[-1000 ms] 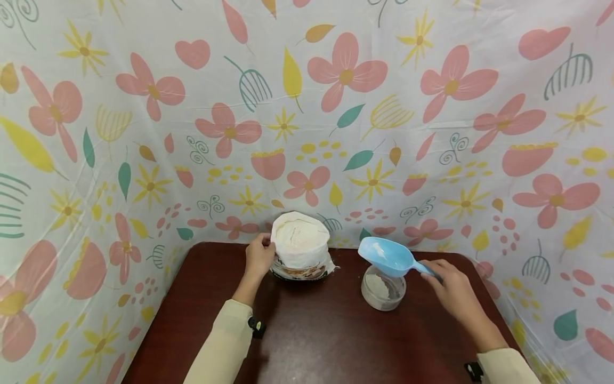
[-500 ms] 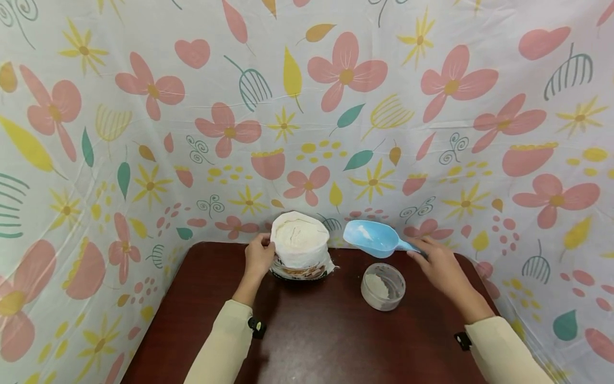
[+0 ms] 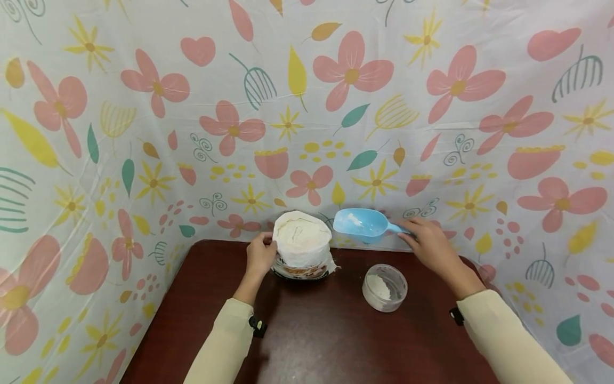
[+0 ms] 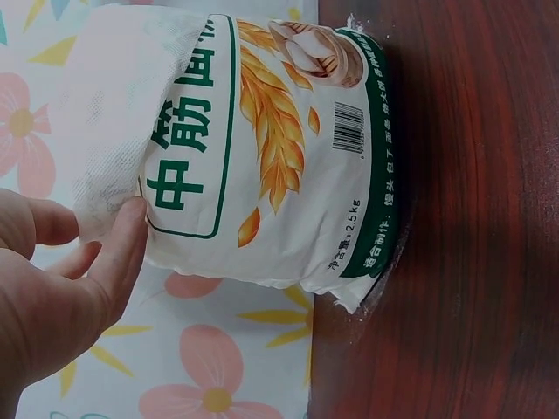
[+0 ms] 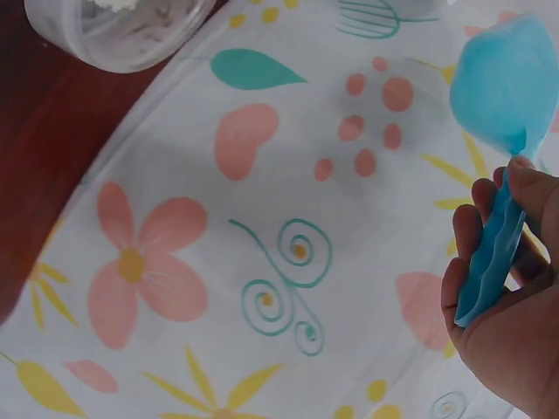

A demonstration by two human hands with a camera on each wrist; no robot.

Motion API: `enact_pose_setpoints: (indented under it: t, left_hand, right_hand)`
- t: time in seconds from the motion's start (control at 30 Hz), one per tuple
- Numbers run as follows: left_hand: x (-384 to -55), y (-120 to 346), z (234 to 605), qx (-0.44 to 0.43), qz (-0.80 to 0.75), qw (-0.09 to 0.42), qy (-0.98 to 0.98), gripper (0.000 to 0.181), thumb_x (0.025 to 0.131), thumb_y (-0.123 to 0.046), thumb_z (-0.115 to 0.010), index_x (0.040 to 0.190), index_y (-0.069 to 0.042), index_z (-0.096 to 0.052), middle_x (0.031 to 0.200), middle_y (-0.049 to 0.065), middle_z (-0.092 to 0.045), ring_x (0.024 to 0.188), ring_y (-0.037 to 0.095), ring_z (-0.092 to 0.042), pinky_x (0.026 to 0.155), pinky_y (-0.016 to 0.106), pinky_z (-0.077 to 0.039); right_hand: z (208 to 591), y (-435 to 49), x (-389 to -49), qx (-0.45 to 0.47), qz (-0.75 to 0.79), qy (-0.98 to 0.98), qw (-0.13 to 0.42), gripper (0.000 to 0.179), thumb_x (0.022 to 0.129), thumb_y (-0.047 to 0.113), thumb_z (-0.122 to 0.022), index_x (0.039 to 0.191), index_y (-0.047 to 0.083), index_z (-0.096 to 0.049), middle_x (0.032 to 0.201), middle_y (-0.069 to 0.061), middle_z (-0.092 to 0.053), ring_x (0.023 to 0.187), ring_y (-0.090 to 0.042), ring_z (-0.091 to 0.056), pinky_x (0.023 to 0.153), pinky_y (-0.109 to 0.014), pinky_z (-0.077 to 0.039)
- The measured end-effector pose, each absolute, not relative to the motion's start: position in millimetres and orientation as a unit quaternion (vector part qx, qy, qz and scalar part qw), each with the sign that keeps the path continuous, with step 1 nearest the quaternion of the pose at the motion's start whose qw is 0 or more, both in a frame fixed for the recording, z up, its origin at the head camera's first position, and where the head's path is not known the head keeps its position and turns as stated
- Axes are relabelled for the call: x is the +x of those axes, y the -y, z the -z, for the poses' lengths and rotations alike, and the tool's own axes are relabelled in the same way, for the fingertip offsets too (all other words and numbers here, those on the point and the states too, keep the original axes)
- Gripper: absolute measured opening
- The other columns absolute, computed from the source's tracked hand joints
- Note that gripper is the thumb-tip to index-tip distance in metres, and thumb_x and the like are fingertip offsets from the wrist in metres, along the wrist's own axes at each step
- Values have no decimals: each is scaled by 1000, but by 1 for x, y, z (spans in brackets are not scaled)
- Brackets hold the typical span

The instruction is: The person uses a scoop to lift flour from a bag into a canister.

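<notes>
An open flour bag (image 3: 302, 246), its white top folded down and full of pale flour, stands at the back of the table. My left hand (image 3: 261, 254) pinches its left rim; in the left wrist view, fingertips (image 4: 131, 214) lie on the folded edge beside the printed wheat ear. My right hand (image 3: 430, 246) grips the handle of a light blue scoop (image 3: 364, 224), fingers curled round it in the right wrist view. The scoop is raised right of the bag, with a little flour stuck inside. Below it stands a clear round bowl (image 3: 385, 304) with some flour in it.
The dark red-brown table (image 3: 316, 330) has its back edge against a flower-patterned cloth (image 3: 288, 80), which also hangs at both sides. Black bands (image 3: 258, 326) sit on the wrists over pale sleeves (image 3: 221, 338).
My right hand has lifted the scoop up and left, away from over the bowl and closer to the flour bag. The left hand stays at the bag's rim.
</notes>
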State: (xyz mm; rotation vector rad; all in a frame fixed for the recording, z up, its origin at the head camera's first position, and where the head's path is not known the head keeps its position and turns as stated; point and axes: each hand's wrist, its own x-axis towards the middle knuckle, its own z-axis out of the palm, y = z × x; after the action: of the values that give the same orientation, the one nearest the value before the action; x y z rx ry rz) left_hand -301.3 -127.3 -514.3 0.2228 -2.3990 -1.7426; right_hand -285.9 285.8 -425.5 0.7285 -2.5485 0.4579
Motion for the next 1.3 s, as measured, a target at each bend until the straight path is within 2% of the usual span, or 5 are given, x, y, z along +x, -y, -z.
enact_pose_setpoints:
  t: [0.3, 0.6, 0.8, 1.1, 1.3]
  left_hand:
    - [-301, 127, 515, 74, 587, 81, 802, 29, 103, -9, -57, 130, 1, -65, 110, 20, -63, 88, 30, -72, 78, 41, -67]
    - [-301, 124, 515, 73, 585, 83, 804, 29, 104, -10, -57, 130, 0, -65, 109, 19, -63, 89, 30, -72, 77, 40, -67]
    - [-302, 125, 515, 75, 582, 83, 805, 29, 104, -10, -57, 130, 0, -66, 108, 19, -64, 86, 27, -71, 75, 38, -67]
    - [-301, 125, 515, 76, 579, 83, 808, 29, 104, -10, -57, 129, 1, -66, 107, 19, -64, 85, 27, -71, 73, 35, -66]
    - [-300, 124, 514, 78, 582, 85, 805, 28, 103, -8, -57, 128, 1, -66, 107, 19, -64, 87, 28, -72, 72, 35, -67]
  right_hand:
    - [409, -266, -305, 290, -137, 923, 215, 32, 93, 10, -76, 124, 11, -76, 111, -12, -74, 100, -34, -69, 80, -51, -58]
    - [397, -250, -319, 328, -100, 914, 218, 31, 88, 5, -80, 118, 12, -79, 105, -8, -74, 96, -30, -71, 75, -46, -60]
    - [389, -242, -327, 332, -83, 919, 196, 25, 91, 10, -78, 115, 10, -79, 106, -11, -75, 97, -34, -71, 77, -50, -59]
    - [380, -225, -332, 336, -1, 925, 179, 30, 88, 15, -83, 118, 17, -80, 106, -8, -76, 94, -35, -71, 70, -48, -60]
    - [374, -213, -334, 335, 22, 929, 157, 34, 90, 19, -81, 123, 21, -78, 110, -6, -74, 102, -32, -69, 76, -48, -59]
